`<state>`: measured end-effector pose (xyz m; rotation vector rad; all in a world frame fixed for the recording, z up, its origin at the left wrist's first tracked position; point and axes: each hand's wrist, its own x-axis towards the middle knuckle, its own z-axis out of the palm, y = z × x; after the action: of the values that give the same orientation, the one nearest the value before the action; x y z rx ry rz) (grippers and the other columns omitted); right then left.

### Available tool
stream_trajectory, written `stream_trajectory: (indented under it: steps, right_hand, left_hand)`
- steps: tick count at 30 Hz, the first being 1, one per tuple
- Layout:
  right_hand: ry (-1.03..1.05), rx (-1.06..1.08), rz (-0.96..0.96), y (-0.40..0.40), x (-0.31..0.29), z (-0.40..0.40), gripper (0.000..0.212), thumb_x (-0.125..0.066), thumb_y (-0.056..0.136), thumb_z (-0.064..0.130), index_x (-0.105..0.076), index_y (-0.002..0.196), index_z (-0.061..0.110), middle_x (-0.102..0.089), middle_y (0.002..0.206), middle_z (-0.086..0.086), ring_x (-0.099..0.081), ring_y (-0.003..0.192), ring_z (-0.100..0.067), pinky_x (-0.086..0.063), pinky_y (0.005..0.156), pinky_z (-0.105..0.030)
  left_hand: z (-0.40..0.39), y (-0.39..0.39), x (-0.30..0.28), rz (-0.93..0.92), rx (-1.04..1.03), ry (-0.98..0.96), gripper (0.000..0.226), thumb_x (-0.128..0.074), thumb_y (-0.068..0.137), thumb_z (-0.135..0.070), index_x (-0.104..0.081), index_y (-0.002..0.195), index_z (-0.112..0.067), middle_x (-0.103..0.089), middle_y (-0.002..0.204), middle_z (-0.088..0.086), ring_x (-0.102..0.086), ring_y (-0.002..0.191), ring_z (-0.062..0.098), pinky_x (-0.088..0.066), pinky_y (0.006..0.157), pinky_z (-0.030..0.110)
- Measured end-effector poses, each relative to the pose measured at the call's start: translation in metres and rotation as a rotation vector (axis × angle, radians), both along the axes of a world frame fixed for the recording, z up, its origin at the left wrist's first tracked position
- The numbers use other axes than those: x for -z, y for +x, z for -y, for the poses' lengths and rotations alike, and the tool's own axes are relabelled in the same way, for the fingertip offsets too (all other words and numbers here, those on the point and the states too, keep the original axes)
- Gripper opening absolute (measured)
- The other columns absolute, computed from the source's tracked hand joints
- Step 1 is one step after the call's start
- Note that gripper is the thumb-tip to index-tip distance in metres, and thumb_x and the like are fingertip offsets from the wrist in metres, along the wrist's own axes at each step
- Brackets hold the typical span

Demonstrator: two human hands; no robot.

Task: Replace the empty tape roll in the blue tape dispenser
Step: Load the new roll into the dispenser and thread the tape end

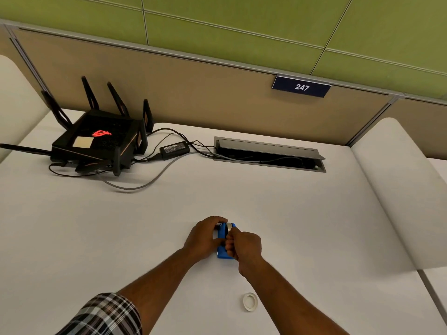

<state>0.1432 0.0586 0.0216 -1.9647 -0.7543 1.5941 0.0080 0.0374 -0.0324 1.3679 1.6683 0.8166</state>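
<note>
A wide white bench (266,201) fills the view, backed by a tan partition (193,93) and green wall panels (242,20) above it. On the partition's top edge hangs a dark blue sign (301,86) reading 247. At the bench's far left sits a black router (96,143) with upright antennas and a glowing red emblem, a pale square note stuck on its lid. Just to its right lies a black power adapter (174,149), its cables (135,184) looping across the surface and running into an open cable hatch (269,153) set into the bench near the partition.

Two bare forearms reach in from the bottom edge, the left one emerging from a rolled plaid sleeve (106,315). Near the middle front of the bench, the left hand (204,235) is wrapped around the left side of the blue tape dispenser (223,247), which rests on the surface with its long axis pointing away from the person. The right hand (244,245) is curled at the dispenser's right side, thumb and fingertips pinched at the top of a roll of tape (228,228) seated in its far end; whether they grip the roll or a strip of tape cannot be told. Closer to the person, well apart from the dispenser, a white empty tape core (250,302) lies flat on the bench.
</note>
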Motion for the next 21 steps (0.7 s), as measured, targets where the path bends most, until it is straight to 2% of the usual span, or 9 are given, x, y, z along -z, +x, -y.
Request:
stream_trajectory:
  steps: [4, 9, 16, 21]
  right_hand:
    - [-0.018, 0.000, 0.021, 0.002, 0.002, 0.006, 0.028, -0.067, 0.095, 0.020, -0.075, 0.074, 0.003, -0.067, 0.057, -0.008, -0.058, 0.048, -0.017, -0.050, 0.048, -0.028]
    - [-0.026, -0.007, 0.038, 0.005, 0.004, 0.010, 0.027, -0.067, 0.095, 0.022, -0.078, 0.081, 0.002, -0.067, 0.056, -0.006, -0.056, 0.044, -0.013, -0.046, 0.044, -0.024]
    - [-0.051, -0.023, 0.054, 0.008, 0.005, 0.022, 0.024, -0.065, 0.094, 0.018, -0.076, 0.080, 0.002, -0.063, 0.062, -0.008, -0.052, 0.050, -0.016, -0.042, 0.046, -0.026]
    - [-0.079, -0.026, 0.032, 0.016, 0.007, 0.033, 0.022, -0.063, 0.094, 0.015, -0.076, 0.090, -0.002, -0.062, 0.067, -0.011, -0.051, 0.054, -0.018, -0.042, 0.049, -0.027]
  left_hand:
    - [-0.002, -0.002, 0.003, -0.011, -0.007, 0.010, 0.052, -0.084, 0.073, -0.025, -0.062, 0.120, -0.031, -0.066, 0.121, -0.012, -0.063, 0.107, 0.007, -0.054, 0.096, 0.028]
    - [-0.002, -0.003, 0.005, -0.009, -0.005, 0.018, 0.053, -0.086, 0.070, -0.029, -0.063, 0.117, -0.036, -0.066, 0.115, -0.019, -0.064, 0.104, 0.004, -0.052, 0.093, 0.023]
    - [-0.002, -0.003, 0.008, -0.007, -0.012, 0.011, 0.058, -0.088, 0.068, -0.026, -0.063, 0.121, -0.031, -0.069, 0.119, -0.012, -0.063, 0.110, 0.007, -0.053, 0.096, 0.026]
    - [-0.002, -0.002, 0.006, -0.026, -0.020, 0.003, 0.059, -0.088, 0.070, -0.023, -0.062, 0.123, -0.028, -0.068, 0.122, -0.008, -0.063, 0.111, 0.009, -0.053, 0.098, 0.027]
